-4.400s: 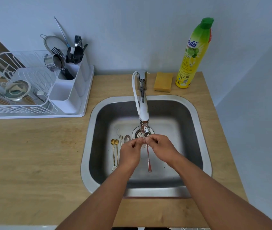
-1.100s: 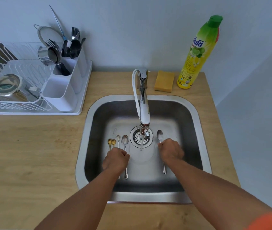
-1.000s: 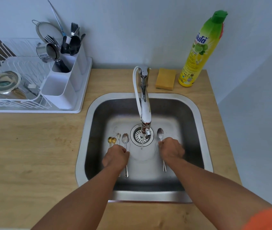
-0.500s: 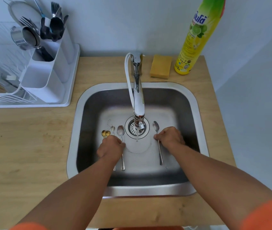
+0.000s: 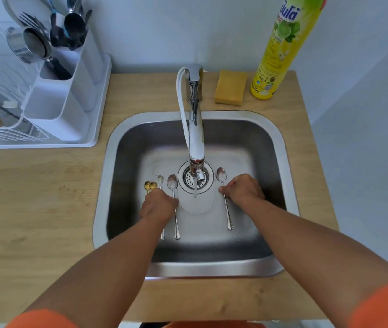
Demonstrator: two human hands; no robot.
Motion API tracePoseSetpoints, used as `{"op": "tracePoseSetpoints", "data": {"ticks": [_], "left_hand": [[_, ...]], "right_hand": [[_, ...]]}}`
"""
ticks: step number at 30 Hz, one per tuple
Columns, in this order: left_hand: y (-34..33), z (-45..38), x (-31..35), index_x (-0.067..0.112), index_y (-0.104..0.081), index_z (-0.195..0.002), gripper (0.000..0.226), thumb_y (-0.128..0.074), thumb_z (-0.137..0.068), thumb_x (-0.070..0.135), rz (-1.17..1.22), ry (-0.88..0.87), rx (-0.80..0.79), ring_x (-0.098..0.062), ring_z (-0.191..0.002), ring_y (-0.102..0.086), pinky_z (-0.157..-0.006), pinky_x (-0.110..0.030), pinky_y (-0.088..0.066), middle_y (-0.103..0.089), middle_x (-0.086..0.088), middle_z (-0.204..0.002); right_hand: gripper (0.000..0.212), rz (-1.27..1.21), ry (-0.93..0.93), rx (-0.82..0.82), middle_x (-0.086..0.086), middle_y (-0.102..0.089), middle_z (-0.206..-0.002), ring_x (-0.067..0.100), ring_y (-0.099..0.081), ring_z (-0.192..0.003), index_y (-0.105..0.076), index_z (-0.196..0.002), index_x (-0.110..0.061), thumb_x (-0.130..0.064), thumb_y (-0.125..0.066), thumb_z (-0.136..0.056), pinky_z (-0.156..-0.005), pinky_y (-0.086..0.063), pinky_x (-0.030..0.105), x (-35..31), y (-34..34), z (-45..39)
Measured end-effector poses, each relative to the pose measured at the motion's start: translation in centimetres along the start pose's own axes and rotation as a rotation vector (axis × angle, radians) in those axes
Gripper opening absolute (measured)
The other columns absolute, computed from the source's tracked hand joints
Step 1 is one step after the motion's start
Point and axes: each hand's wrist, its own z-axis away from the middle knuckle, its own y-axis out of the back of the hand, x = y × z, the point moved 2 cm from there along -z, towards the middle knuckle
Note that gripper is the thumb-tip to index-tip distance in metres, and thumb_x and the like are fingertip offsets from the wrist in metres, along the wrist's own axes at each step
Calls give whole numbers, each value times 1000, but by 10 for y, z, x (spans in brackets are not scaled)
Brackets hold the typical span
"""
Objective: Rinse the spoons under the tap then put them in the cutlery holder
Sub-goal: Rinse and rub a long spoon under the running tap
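Note:
The steel sink holds several spoons on its floor. Left of the drain lie two gold spoons, a small silver spoon and a larger silver spoon. My left hand is curled over their handles, thumb against the larger one's handle. Another silver spoon lies right of the drain, and my right hand pinches its handle. A thin stream falls from the tap between my hands. The white cutlery holder stands at back left with utensils in it.
A white dish rack with metal ware sits left of the holder on the wooden counter. Behind the sink are a yellow sponge and a tall yellow-green dish soap bottle. A wall rises on the right.
Earlier both hands held one spoon under the tap. Over the last second both hands stay low on the spoons in the sink, and the view has dropped closer.

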Motion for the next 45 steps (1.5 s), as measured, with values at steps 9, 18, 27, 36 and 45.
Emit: {"op": "tracePoseSetpoints", "data": {"ticks": [9,18,27,36,45], "left_hand": [[-5,-1,-2,17,-59,-79,29,-71,-76,43,63,29,-95,-21,-66,-63,-54,-26,-44,-63,-3,-77],[-4,5,3,9,-66,-72,24,-67,-89,26,410,6,-279,-18,-47,-44,-49,-23,-34,-58,-7,-61],[3,32,26,8,-72,-104,21,-66,-99,28,643,-87,-495,-12,-60,-43,-47,-23,-32,-69,0,-87],[-4,51,31,9,-71,-95,21,-69,-98,30,613,-91,-596,-9,-57,-46,-43,-21,-29,-70,-2,-86],[25,46,38,20,-73,-96,8,-72,-90,26,473,-208,-342,-15,-69,-56,-49,-21,-38,-72,-2,-87]], "right_hand": [[33,12,-25,29,5,-76,-98,28,-71,-93,-78,-86,-19,-48,-87,-75,-85,-61,40,-1,-6,3],[35,23,-12,42,6,-75,-106,30,-70,-100,-79,-99,-19,-47,-84,-79,-87,-59,39,0,-9,8],[34,-30,140,121,-4,-76,-88,23,-66,-82,-78,-86,-27,-59,-67,-89,-70,-51,30,1,-17,19],[15,-398,324,-313,-15,-75,-66,-9,-55,-45,-79,-79,-24,-34,-77,-90,-40,-36,7,-21,-23,41],[12,-200,431,-290,-1,-78,-86,11,-70,-82,-79,-85,-14,-23,-75,-92,-82,-55,28,-24,-7,49]]}}
